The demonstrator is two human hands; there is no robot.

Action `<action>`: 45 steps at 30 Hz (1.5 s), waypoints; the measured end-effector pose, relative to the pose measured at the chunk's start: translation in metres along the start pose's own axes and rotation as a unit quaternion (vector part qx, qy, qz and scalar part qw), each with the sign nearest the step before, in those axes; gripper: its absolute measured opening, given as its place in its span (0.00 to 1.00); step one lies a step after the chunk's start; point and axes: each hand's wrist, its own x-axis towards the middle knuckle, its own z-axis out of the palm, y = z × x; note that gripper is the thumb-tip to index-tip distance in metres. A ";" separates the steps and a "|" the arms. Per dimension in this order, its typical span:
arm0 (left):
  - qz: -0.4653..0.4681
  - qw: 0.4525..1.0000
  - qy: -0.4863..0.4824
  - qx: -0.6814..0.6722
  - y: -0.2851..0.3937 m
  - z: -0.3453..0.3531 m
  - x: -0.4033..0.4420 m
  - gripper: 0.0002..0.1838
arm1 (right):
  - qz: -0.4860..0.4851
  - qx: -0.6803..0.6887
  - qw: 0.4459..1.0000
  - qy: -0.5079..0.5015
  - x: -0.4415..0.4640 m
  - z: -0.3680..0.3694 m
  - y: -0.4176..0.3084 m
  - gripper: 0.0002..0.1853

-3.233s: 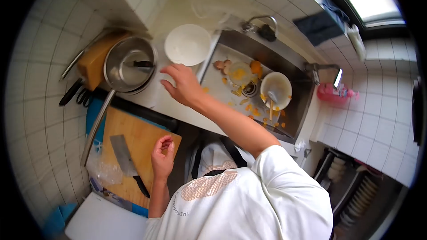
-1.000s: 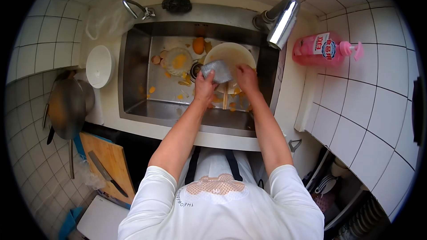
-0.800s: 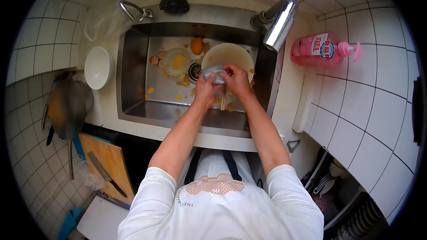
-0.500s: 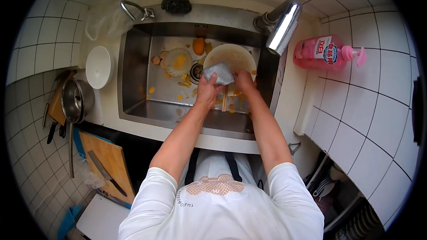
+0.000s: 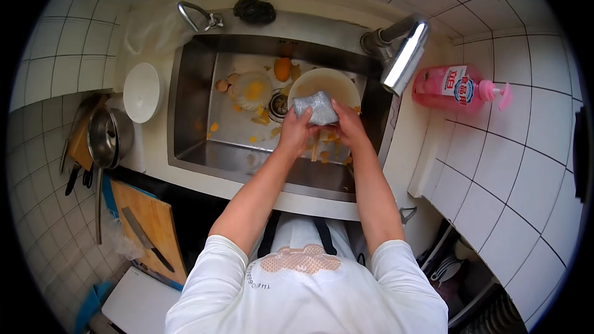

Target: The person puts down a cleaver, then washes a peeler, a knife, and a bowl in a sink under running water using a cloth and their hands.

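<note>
Between my two hands is a silvery scouring pad [image 5: 316, 109], held over the near edge of a large pale bowl [image 5: 331, 81] in the sink. My left hand [image 5: 296, 127] is closed on the pad's left side, thumb on top. On its right side my right hand [image 5: 348, 125] grips it too, fingers partly hidden beneath. A pair of wooden chopsticks [image 5: 315, 148] shows just below my hands. Left of the bowl are the drain [image 5: 278, 105] and a translucent dish with yellow residue [image 5: 253, 90].
Orange peel [image 5: 282, 69], eggshells [image 5: 221, 85] and yellow scraps lie in the steel sink [image 5: 192, 142]. A chrome faucet [image 5: 405, 55] overhangs its right rear corner. Pink soap bottle [image 5: 442, 88] stands right; a white bowl [image 5: 142, 93] and pan [image 5: 110, 138] are left. A knife [image 5: 145, 238] rests on a cutting board [image 5: 164, 216].
My right hand has come up from the bowl's edge and now holds the scouring pad along with my left. The pad has shifted slightly right in view.
</note>
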 end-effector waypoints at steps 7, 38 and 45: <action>0.040 0.992 0.012 0.117 0.035 -0.003 0.015 0.13 | -0.059 0.173 0.979 -0.093 0.008 0.011 -0.036 0.10; 0.140 0.889 -0.047 0.434 0.091 -0.078 0.024 0.18 | -0.133 -0.035 0.989 -0.054 0.023 0.073 -0.015 0.21; 0.276 0.840 0.003 0.468 0.147 0.038 0.093 0.22 | -0.303 -0.255 0.902 0.175 0.071 0.037 -0.122 0.20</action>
